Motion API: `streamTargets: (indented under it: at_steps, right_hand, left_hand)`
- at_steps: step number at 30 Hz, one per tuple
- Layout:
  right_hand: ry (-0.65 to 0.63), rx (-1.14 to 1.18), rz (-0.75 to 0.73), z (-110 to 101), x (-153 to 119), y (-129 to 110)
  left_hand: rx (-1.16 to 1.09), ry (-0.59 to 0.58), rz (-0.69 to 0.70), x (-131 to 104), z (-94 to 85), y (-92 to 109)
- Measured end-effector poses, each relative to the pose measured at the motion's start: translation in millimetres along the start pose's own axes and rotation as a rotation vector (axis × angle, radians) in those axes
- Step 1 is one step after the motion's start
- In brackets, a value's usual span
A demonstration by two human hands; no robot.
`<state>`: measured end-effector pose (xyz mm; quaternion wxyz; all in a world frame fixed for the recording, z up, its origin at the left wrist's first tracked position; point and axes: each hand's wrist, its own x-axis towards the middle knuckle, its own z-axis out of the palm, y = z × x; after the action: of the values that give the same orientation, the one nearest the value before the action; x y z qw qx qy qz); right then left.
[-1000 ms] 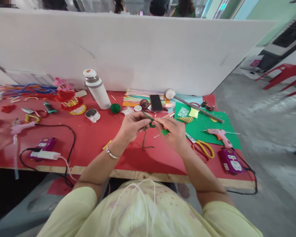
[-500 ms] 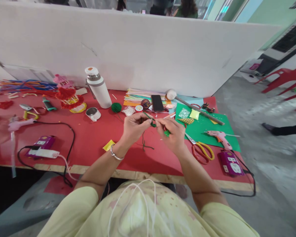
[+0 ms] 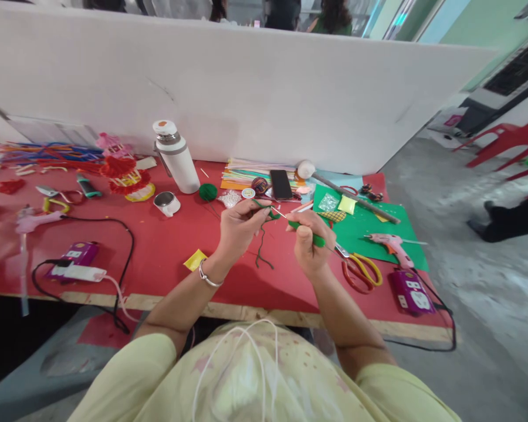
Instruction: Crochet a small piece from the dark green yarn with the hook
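Here, beyond the steel cup point(image 3: 166, 203), the left hand point(image 3: 242, 227) pinches green yarn point(image 3: 273, 215); the right hand point(image 3: 313, 241) grips a crochet hook point(image 3: 312, 235).

A black phone point(image 3: 281, 184) lies near a white bottle point(image 3: 177, 158).

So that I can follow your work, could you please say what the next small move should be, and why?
Perhaps ease the green-handled thin metal tool into the dark green yarn: the right hand holds it with its tip by the yarn, which the left hand pinches.
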<state>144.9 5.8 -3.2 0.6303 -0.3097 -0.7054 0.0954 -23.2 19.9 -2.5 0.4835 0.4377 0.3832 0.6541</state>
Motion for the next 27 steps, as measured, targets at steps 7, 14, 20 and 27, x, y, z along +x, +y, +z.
streamTargets:
  at_steps: [7, 14, 20, 27]
  right_hand:
    - [-0.008, -0.038, -0.011, 0, -2, 4]
    - [-0.024, -0.029, -0.022, 0, 1, 0]
    - [-0.111, 0.013, 0.151, 12, -6, -1]
    - [-0.199, 0.109, 0.275, 16, -7, 9]
  left_hand:
    - [0.143, 0.050, 0.093, -4, -1.7, 0]
    - [0.173, 0.020, 0.119, -6, -1.7, -1]
    - [0.159, 0.016, 0.126, -7, 0.6, 2]
    - [0.223, -0.012, 0.132, -8, 0.1, 9]
